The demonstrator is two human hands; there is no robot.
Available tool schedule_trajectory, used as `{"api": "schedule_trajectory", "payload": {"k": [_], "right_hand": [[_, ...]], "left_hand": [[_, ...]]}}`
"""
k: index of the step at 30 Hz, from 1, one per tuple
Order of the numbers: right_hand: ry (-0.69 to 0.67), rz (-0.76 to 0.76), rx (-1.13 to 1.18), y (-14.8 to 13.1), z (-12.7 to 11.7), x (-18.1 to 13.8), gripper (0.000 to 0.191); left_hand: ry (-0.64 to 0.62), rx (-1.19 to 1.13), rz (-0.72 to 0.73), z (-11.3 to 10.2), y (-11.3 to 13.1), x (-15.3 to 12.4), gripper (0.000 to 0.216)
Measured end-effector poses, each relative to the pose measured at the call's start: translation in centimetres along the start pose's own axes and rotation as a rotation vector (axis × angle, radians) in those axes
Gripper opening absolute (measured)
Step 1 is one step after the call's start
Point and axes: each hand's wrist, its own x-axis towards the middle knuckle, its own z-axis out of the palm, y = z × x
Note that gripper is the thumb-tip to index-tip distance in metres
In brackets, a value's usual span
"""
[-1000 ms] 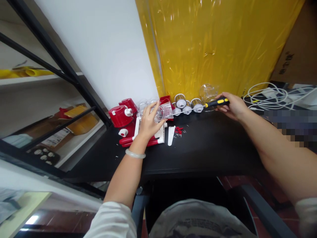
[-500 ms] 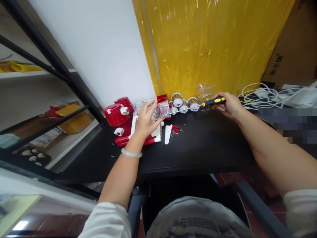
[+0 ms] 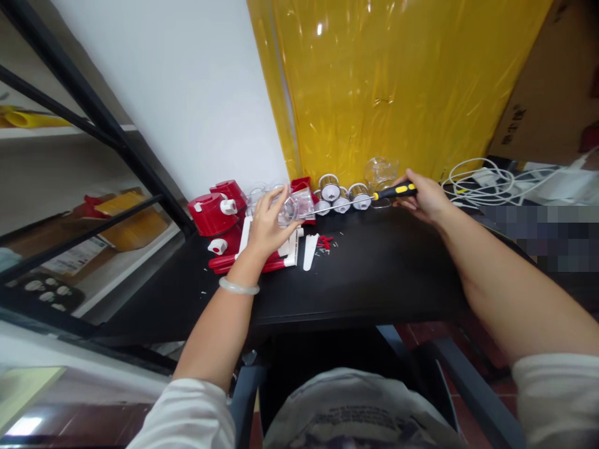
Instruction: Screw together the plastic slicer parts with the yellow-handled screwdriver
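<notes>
— Screwdriver [image 3: 397, 189] in play! Where is it being held?
— Over the counter [image 3: 374, 274], and it is gripped by the right hand [image 3: 423, 198], with the fingers wrapped about its black-and-yellow handle. The long shaft is aimed leftward across the picture.
— At what is it being aimed?
— At the clear plastic part [image 3: 303, 203], which is held by the left hand [image 3: 267, 229]. The fingers are spread wide around it, with the thumb set apart along its near side. Whether the part is touched by the tip cannot be told from here.
— And what is seen around that hand?
— Beside it, a red tub [image 3: 208, 215] fitted with a white knob [image 3: 228, 207]. Below it, a white frame [image 3: 292, 252] is partly covered by the hand, and red handles [image 3: 222, 262] are seen lying along the near side.
— To the right of the frame?
— A white strip [image 3: 310, 252] is laid flat, with small red pieces [image 3: 325, 242] scattered just beside it. Farther back, metal drums [image 3: 359, 196] with white ends are bunched near the yellow sheet [image 3: 397, 81], and a clear cup [image 3: 378, 169] is partly seen behind the right hand.
</notes>
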Motion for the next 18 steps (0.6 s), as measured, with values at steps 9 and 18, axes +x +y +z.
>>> {"api": "schedule_trajectory", "payload": {"k": [9,18], "right_hand": [[0.048,-0.015,-0.083,-0.5,-0.3,0.7,0.047],[0.013,-0.051,-0.066,-0.2,-0.4,1.4,0.05]], "left_hand": [[-0.016,-0.018,-0.029,0.7,-1.3,0.2,0.091],[0.018,-0.024,-0.02,1.1,-1.9,0.2,0.092]]}}
